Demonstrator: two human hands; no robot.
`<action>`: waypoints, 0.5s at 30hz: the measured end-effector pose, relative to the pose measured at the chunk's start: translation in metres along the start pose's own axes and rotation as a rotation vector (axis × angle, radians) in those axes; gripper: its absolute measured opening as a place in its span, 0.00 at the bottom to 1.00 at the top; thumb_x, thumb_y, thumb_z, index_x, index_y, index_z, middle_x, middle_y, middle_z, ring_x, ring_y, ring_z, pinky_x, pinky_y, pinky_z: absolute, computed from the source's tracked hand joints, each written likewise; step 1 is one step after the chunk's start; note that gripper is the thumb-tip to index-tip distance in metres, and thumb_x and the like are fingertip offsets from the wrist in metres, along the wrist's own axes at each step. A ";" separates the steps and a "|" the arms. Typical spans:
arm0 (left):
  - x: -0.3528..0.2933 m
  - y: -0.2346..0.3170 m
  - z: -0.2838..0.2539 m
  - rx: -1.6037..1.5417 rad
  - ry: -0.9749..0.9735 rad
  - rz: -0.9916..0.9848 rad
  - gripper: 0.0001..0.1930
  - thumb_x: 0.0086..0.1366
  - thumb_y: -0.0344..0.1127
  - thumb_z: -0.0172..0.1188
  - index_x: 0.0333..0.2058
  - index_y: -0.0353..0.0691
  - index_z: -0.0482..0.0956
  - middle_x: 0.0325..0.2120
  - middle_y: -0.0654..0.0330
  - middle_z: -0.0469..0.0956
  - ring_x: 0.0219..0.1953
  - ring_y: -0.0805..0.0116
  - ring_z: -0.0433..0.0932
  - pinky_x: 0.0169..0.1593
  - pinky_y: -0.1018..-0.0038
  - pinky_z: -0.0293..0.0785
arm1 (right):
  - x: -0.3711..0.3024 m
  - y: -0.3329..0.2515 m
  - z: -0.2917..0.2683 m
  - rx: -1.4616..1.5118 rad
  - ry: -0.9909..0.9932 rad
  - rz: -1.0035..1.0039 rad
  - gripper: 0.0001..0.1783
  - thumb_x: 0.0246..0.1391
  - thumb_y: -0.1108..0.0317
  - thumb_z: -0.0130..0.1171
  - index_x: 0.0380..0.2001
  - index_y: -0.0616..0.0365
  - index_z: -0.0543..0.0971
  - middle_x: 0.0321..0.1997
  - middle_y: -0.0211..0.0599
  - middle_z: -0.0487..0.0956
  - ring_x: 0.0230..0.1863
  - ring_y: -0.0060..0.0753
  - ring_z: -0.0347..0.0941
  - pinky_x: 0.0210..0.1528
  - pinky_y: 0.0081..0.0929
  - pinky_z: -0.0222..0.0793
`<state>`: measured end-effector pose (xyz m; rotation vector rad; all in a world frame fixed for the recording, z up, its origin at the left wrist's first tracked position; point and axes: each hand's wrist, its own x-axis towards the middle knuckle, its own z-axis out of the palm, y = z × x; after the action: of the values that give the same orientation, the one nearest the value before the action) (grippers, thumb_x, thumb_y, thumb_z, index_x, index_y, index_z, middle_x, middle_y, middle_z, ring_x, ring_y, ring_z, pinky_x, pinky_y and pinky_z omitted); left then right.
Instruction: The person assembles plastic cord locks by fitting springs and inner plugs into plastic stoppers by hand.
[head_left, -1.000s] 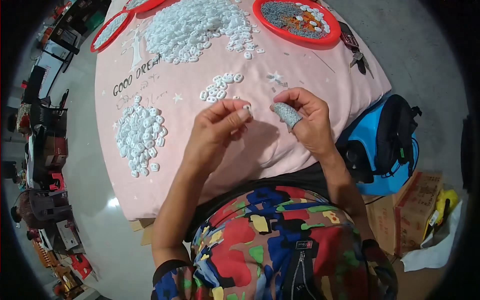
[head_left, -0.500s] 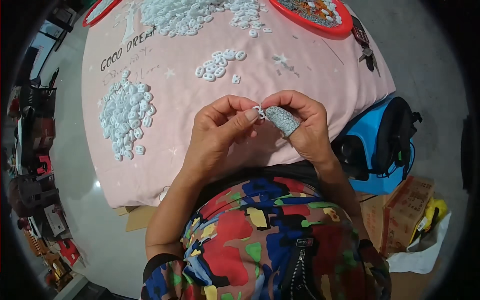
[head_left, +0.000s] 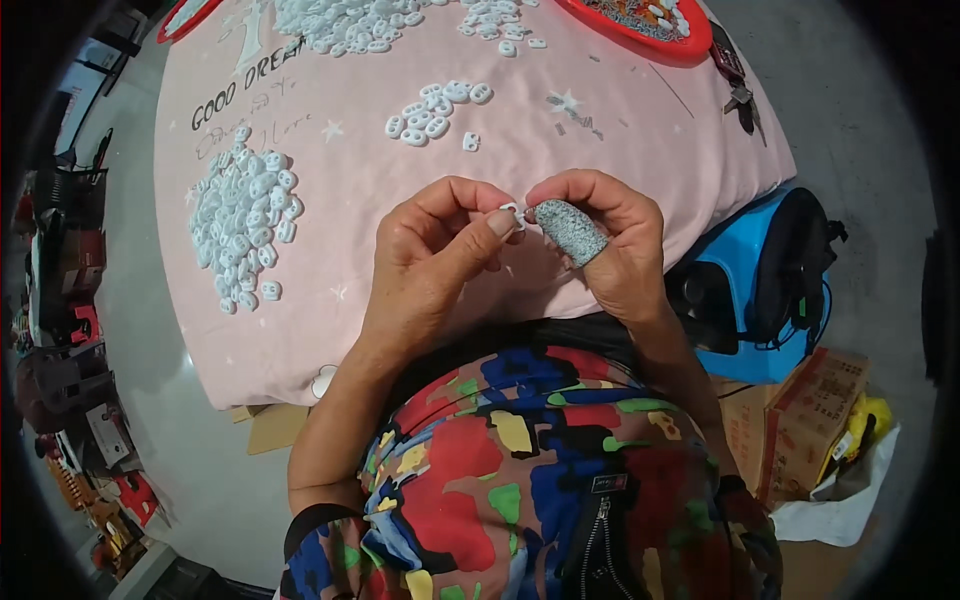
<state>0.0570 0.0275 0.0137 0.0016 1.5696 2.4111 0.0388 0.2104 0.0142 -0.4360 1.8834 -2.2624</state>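
Note:
My left hand point(head_left: 425, 255) pinches a small white plastic piece point(head_left: 516, 213) between thumb and forefinger. The piece has holes and looks like those lying on the cloth. Beside it, my right hand point(head_left: 620, 245) has its thumb and forefinger tips together at the piece's right edge. A grey speckled finger sleeve point(head_left: 572, 233) covers the right thumb. Whatever is between the right fingertips is too small to make out. Beyond the hands lies a small group of white two-holed pieces point(head_left: 437, 125), with one single piece point(head_left: 471, 142) next to it.
A larger heap of white pieces point(head_left: 245, 215) lies on the pink cloth point(head_left: 350, 240) at left, another point(head_left: 345, 22) at the far edge. A red tray point(head_left: 690, 45) holds small grey and white parts. Keys point(head_left: 742, 105) lie at the far right; a blue bag point(head_left: 735, 270) stands beside the table.
The fingertips have drawn slightly apart, and the right hand has shifted a little to the right. The white piece stays in my left fingers. The view has moved slightly.

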 end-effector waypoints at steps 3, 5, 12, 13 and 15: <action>-0.001 0.002 0.000 0.026 0.006 0.005 0.08 0.64 0.31 0.61 0.39 0.33 0.77 0.30 0.63 0.79 0.31 0.80 0.74 0.34 0.83 0.70 | 0.000 0.001 0.001 -0.033 -0.019 -0.021 0.08 0.56 0.76 0.58 0.39 0.66 0.78 0.36 0.30 0.78 0.35 0.14 0.72 0.37 0.12 0.67; -0.001 0.002 0.000 0.038 0.016 0.021 0.08 0.64 0.31 0.61 0.39 0.33 0.77 0.30 0.63 0.79 0.31 0.80 0.74 0.34 0.83 0.70 | 0.001 0.004 0.001 -0.045 -0.028 -0.030 0.08 0.56 0.76 0.59 0.39 0.66 0.78 0.36 0.29 0.78 0.34 0.13 0.71 0.36 0.11 0.66; -0.003 0.002 0.002 0.067 0.034 0.040 0.08 0.64 0.30 0.61 0.39 0.33 0.77 0.30 0.63 0.79 0.32 0.80 0.75 0.34 0.84 0.70 | -0.001 0.002 0.000 -0.044 -0.005 -0.045 0.08 0.56 0.76 0.58 0.40 0.67 0.77 0.37 0.30 0.77 0.37 0.14 0.71 0.40 0.12 0.68; -0.003 0.001 0.002 0.078 0.039 0.046 0.07 0.64 0.30 0.61 0.39 0.33 0.77 0.30 0.63 0.79 0.31 0.81 0.74 0.34 0.84 0.69 | -0.001 0.003 0.000 -0.045 -0.004 -0.045 0.08 0.56 0.76 0.58 0.40 0.67 0.77 0.37 0.30 0.77 0.37 0.14 0.71 0.40 0.12 0.68; -0.003 0.002 0.003 0.090 0.043 0.052 0.07 0.64 0.29 0.61 0.39 0.33 0.77 0.30 0.63 0.79 0.31 0.81 0.74 0.34 0.84 0.69 | -0.001 0.003 0.000 -0.038 -0.027 -0.042 0.08 0.56 0.77 0.58 0.40 0.67 0.77 0.38 0.31 0.77 0.38 0.14 0.71 0.40 0.12 0.68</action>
<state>0.0598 0.0288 0.0170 0.0078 1.7169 2.3924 0.0391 0.2105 0.0114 -0.5134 1.9244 -2.2381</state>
